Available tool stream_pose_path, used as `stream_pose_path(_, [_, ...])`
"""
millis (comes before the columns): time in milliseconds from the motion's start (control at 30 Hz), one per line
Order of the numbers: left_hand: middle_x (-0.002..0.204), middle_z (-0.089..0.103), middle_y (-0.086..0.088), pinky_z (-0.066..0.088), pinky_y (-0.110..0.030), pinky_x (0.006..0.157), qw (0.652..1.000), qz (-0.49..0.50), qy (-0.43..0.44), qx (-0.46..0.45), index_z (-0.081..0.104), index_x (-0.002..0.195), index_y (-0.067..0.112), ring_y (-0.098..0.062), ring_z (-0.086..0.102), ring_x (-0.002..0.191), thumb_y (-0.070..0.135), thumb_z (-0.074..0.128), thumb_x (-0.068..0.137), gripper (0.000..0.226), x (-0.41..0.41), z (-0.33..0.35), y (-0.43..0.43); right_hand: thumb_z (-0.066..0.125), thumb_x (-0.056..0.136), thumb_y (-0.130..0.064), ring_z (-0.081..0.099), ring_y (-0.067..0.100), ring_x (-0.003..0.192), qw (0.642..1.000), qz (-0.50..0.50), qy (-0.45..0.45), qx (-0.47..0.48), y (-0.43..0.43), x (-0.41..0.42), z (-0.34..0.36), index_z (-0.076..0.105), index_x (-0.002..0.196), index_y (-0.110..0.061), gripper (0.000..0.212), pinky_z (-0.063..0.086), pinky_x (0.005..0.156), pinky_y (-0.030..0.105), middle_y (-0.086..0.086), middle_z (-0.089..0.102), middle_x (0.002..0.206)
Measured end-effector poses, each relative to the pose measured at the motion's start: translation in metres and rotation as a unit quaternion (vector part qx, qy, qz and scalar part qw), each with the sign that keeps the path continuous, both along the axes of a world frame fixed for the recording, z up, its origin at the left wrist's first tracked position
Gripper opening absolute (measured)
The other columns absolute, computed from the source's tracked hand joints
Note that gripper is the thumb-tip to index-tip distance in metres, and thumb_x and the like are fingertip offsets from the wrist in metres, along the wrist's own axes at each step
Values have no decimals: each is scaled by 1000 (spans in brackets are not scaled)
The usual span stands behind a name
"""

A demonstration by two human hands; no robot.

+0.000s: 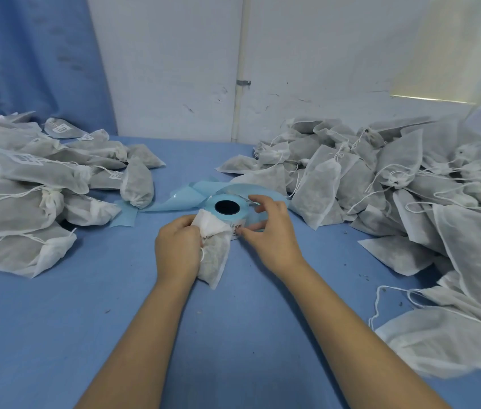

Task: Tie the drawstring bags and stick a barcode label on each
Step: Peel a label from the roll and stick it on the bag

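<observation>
Head view: where's the drawstring bag (214, 261)?
— At the label roll's (210, 205) six o'clock, left hand's (177, 246) grip curled round it; right hand's (271, 231) grip seemingly pinches a barcode label (234, 228).
— Risk?
— Label curling onto itself, or dragging the roll over.

Packing workshop: heaped drawstring bags (410, 178)

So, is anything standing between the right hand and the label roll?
Nothing visible does. The right hand is on the roll, its fingers curled round it and the thumb at a label on the near side. The bag, held in the left hand, lies against the roll's left side, out of the way.
</observation>
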State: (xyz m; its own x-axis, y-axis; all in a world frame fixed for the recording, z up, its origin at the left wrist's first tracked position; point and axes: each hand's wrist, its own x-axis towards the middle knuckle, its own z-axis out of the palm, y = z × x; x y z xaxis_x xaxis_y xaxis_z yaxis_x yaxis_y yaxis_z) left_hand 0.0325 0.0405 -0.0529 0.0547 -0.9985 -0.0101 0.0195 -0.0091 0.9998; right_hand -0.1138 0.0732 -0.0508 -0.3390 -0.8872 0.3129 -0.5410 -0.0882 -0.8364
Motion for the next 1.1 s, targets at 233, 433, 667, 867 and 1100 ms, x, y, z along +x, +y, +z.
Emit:
stream_pose_path(233, [56,60,12,37,-28,57,1000,4,-4,-14,66,60,24,-15,48,59,-8,42,70,41,-1,0,3,78,78,-14,65,12,77,994,-96,-29,-45,3,15,-8,40,109,-21,49,44,72,14,-5,35,114])
stream_pose_path(433, [58,58,7,36,-28,57,999,9,-14,-30,64,61,19,-16,47,58,-7,42,69,36,-1,-2,4,79,77,-30,60,14,91,995,-99,-11,11,2,19,-11,43,100,-19,45,46,75,22,-4,51,107])
stream_pose_path(667, [42,32,11,20,-26,49,999,-26,-35,-23,47,40,18,-14,27,50,-9,40,67,39,-1,-4,2,77,79,-27,56,13,88,994,-106,-10,0,-4,24,-12,48,98,-16,37,49,79,30,-3,57,98])
stream_pose_path(867, [36,29,10,18,-24,46,998,-34,-53,-28,45,34,21,-8,24,41,-10,40,68,47,-2,-1,3,74,81,-19,49,9,69,996,-86,-33,-8,-3,23,-14,53,86,-15,22,47,71,31,-5,56,78])
stream_pose_path(1100, [37,28,11,19,-27,51,996,-43,-70,-35,42,36,20,-12,25,47,7,41,56,24,-1,-2,4,75,79,-16,45,0,53,998,-47,-32,-13,5,18,-11,50,64,-23,29,38,56,13,-13,56,63])
